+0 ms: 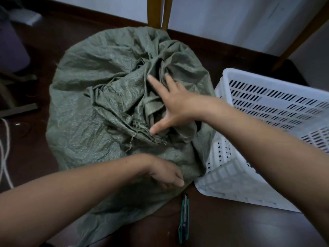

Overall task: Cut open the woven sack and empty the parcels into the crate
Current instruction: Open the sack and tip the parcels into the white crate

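While the woven sack (pixel 85 97) sits bulging on the floor just beside the white crate (pixel 267 104), the right hand (pixel 178 106) spreads wide over its crumpled mouth. Whether the left hand (pixel 165 173), at the near edge, grips anything cannot be told. The fabric looks soft and slack, the load probably heavy, so grasp the bunched folds.

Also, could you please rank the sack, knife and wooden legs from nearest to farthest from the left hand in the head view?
1. Sack, directly under the left hand.
2. Knife, on the floor just beside it.
3. Wooden legs, beyond the sack.
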